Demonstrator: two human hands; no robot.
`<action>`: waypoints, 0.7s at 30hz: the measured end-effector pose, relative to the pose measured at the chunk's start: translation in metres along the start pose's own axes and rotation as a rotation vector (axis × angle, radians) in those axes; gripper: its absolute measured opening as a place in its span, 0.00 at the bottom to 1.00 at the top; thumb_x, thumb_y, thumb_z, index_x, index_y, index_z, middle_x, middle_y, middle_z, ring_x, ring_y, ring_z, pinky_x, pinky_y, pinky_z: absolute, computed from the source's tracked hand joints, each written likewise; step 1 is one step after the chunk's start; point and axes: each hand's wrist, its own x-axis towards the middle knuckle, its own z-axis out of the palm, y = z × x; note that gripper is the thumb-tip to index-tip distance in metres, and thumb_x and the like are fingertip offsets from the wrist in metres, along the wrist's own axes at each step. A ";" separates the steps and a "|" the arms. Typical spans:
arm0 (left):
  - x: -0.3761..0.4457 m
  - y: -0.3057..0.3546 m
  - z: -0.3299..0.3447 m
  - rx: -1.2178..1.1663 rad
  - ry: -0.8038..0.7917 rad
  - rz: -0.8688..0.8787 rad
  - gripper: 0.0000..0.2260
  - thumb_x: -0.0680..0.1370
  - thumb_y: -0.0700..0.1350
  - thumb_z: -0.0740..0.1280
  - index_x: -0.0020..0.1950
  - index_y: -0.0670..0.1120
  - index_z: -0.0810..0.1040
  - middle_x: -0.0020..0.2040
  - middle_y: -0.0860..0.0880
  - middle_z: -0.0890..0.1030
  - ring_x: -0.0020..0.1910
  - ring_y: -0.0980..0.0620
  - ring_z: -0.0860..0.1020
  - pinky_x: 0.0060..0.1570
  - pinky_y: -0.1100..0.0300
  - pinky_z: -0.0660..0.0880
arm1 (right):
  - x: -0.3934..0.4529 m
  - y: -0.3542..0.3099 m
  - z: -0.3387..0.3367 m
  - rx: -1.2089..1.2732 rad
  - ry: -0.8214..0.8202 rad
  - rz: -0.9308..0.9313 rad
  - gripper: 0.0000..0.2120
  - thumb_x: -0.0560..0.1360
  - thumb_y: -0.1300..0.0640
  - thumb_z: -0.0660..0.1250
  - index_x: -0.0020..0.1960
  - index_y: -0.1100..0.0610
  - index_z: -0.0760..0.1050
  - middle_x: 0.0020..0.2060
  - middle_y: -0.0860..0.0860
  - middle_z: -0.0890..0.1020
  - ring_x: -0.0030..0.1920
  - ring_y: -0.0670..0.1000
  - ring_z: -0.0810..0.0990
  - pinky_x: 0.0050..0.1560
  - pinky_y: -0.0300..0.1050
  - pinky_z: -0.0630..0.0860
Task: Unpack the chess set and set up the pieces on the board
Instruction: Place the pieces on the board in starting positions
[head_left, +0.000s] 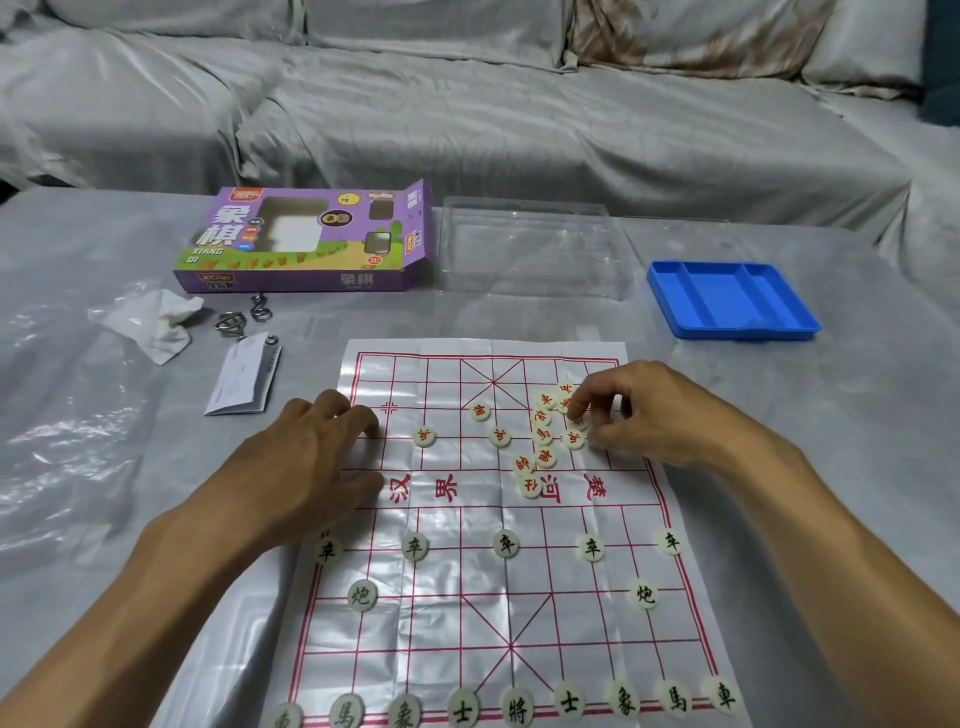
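A thin white plastic chessboard sheet printed with a red grid (467, 519) is laid flat at the near middle of the table (779, 467), which is covered with a grey glossy cloth. Along the near edge of the sheet, round cream pieces with black characters (516, 709) are set out in a row; two cannons and five soldiers are placed on the lines above them. A loose cluster of round cream pieces with red characters (543, 434) is gathered in the far right part of the sheet, with three more spread to its left. The right hand (654, 415) is held over this cluster, and one red piece is pinched between its curled fingers (584, 402) and thumb. The left hand (311, 457) is rested on the left edge of the sheet, fingers loosely bent, nothing held. Toward the far edge of the table, a purple cardboard box (306, 241), a clear plastic lid (530, 249) and a blue plastic compartment tray (730, 299) are seen from left to right. A crumpled white tissue (156, 322), a metal wire puzzle (239, 317) and a folded paper leaflet (244, 379) are seen at the left.
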 end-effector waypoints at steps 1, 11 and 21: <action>0.000 0.000 0.000 0.003 -0.002 0.000 0.22 0.77 0.60 0.63 0.69 0.56 0.65 0.69 0.54 0.65 0.64 0.53 0.65 0.53 0.58 0.73 | 0.000 0.000 0.001 -0.016 -0.028 -0.003 0.13 0.74 0.57 0.72 0.54 0.42 0.80 0.52 0.40 0.78 0.46 0.44 0.77 0.44 0.31 0.71; 0.001 -0.001 0.000 -0.005 -0.006 -0.002 0.21 0.77 0.59 0.62 0.68 0.56 0.65 0.68 0.55 0.66 0.63 0.53 0.65 0.53 0.57 0.73 | -0.001 -0.001 0.006 -0.065 -0.069 -0.019 0.11 0.72 0.52 0.74 0.54 0.45 0.80 0.46 0.42 0.79 0.45 0.46 0.78 0.45 0.35 0.77; -0.001 -0.006 0.000 -0.094 0.025 -0.015 0.24 0.75 0.55 0.67 0.69 0.54 0.65 0.68 0.54 0.67 0.61 0.52 0.69 0.54 0.52 0.75 | 0.006 -0.047 0.009 0.057 0.096 -0.150 0.10 0.71 0.50 0.75 0.51 0.43 0.80 0.43 0.39 0.79 0.43 0.41 0.76 0.43 0.35 0.72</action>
